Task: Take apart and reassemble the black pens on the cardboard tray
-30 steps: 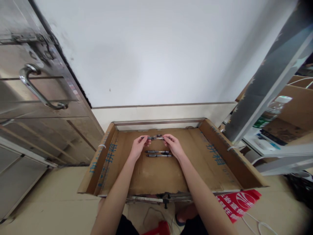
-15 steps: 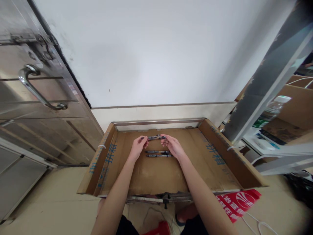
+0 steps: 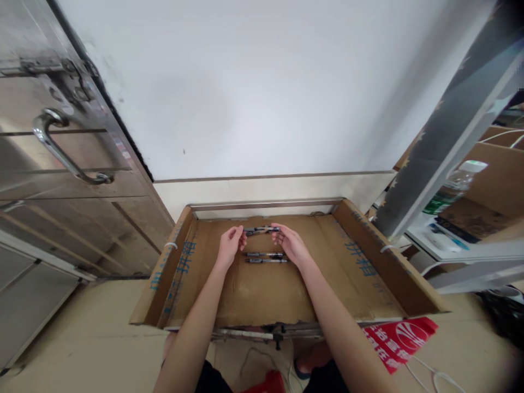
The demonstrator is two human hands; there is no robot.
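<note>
My left hand [image 3: 231,246] and my right hand [image 3: 292,245] are raised over the cardboard surface, facing each other. Between them they hold dark pens [image 3: 261,230] roughly level, one end in each hand's fingertips; it looks like two pens close together, though the exact number is hard to make out. Just nearer to me, two more dark clear-barrelled pens [image 3: 265,260] lie side by side on the cardboard, pointing left to right. Their right ends reach close to my right wrist.
The cardboard tray [image 3: 262,300] has raised walls left and right, printed in blue. A white wall [image 3: 262,98] rises behind it. A metal door with a handle [image 3: 69,153] is at left; a shelf with a water bottle [image 3: 454,185] is at right. A red banner [image 3: 403,341] hangs below.
The held pens and my hands have shifted very slightly, with my left fingers slipping a little to the left. The two pens on the cardboard stay put.
</note>
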